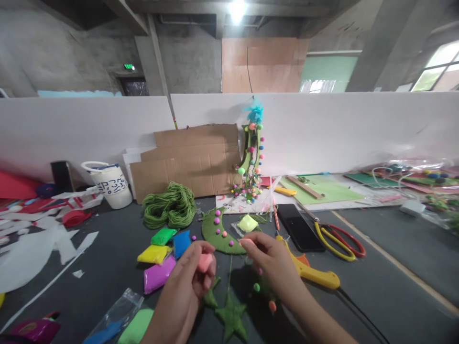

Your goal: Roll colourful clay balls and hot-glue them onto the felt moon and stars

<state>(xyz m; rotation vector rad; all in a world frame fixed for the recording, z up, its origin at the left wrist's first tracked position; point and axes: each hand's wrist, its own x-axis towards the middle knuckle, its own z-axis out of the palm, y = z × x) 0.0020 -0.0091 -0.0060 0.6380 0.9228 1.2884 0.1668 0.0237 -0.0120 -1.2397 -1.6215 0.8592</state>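
Note:
My left hand (pixel 191 282) is closed round a lump of pink clay (pixel 205 262), held above the dark table. Just to its right, my right hand (pixel 272 263) pinches a small pink piece of clay (pixel 246 242) between its fingertips. That pinch is right at the lower edge of a green felt crescent (pixel 218 233) dotted with small coloured balls. Below my hands lie green felt stars (pixel 232 317) on a string, with a few loose clay balls (pixel 256 287) beside them.
Packets of coloured clay (pixel 159 253) lie left of my hands, a coil of green yarn (pixel 170 205) behind them. A yellow glue gun (pixel 315 274), a black phone (pixel 299 227), scissors (pixel 340 239), a finished decorated crescent (pixel 253 153), cardboard (pixel 190 160) and a white bucket (pixel 109 184) stand around.

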